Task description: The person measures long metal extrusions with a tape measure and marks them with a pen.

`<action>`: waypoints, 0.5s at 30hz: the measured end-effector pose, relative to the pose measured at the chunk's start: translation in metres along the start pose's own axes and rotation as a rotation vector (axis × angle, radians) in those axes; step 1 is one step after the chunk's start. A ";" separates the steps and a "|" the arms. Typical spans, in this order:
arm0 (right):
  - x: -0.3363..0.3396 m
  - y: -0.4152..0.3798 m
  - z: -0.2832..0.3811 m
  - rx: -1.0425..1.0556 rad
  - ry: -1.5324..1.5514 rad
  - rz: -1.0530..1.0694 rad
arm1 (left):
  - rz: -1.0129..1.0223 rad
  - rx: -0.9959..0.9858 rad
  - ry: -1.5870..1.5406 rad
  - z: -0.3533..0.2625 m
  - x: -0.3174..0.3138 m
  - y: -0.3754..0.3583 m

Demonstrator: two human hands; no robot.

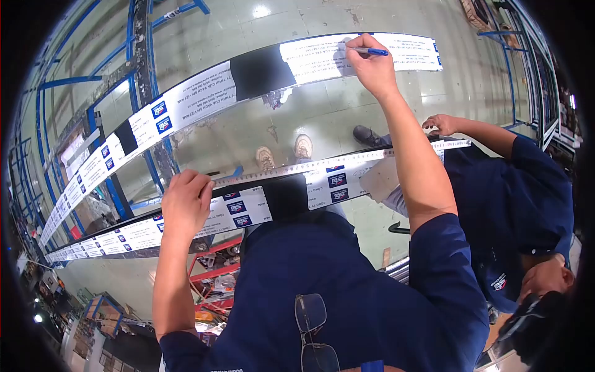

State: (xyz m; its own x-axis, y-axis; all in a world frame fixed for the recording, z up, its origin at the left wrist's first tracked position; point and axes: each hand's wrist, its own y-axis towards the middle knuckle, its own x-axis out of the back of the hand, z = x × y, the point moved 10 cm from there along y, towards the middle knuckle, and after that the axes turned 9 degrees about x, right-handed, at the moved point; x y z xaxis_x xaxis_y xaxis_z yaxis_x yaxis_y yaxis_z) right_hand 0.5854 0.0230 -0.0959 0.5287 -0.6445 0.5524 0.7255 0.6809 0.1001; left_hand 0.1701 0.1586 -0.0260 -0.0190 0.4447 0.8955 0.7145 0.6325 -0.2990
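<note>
- Bright, even light floods the glossy pale grey-green floor (334,105), a white glare spot flaring at the top!
- Long white logo-printed strips (204,96) bow hard under fisheye distortion, their finest print too small to read.
- Black vignetting swallows every corner.
- Lower left goes dim and soft around a small round white light (38,318).

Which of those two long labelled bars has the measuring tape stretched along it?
The nearer bar, where the left hand is; the tape runs along it. The farther bar, beneath the right hand, has none.
</note>
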 end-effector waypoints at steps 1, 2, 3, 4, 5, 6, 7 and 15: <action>-0.003 -0.001 0.003 -0.006 0.004 0.020 | 0.001 0.036 -0.003 0.006 0.001 -0.004; -0.003 -0.003 0.006 -0.005 0.003 0.039 | 0.021 0.044 0.015 0.009 0.001 -0.006; -0.001 -0.004 0.004 -0.008 0.005 0.031 | 0.021 0.038 0.020 0.010 0.002 -0.010; 0.000 -0.003 0.001 -0.009 -0.013 0.034 | 0.014 0.049 0.025 0.012 0.004 -0.012; 0.002 -0.002 -0.001 -0.010 -0.031 0.034 | 0.006 0.059 0.030 0.014 0.006 -0.015; 0.003 -0.002 -0.002 -0.012 -0.028 0.024 | 0.004 0.050 0.037 0.014 0.007 -0.017; 0.003 -0.003 0.000 0.011 -0.018 0.013 | 0.006 0.053 0.041 0.015 0.008 -0.019; 0.013 0.002 -0.001 0.026 -0.012 -0.056 | -0.002 0.067 0.047 0.015 0.009 -0.031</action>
State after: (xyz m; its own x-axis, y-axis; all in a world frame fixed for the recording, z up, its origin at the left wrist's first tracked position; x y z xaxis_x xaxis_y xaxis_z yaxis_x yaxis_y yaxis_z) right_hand 0.5944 0.0160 -0.0896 0.4817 -0.6778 0.5555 0.7420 0.6527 0.1529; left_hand 0.1370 0.1520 -0.0138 0.0136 0.4142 0.9101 0.6662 0.6750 -0.3172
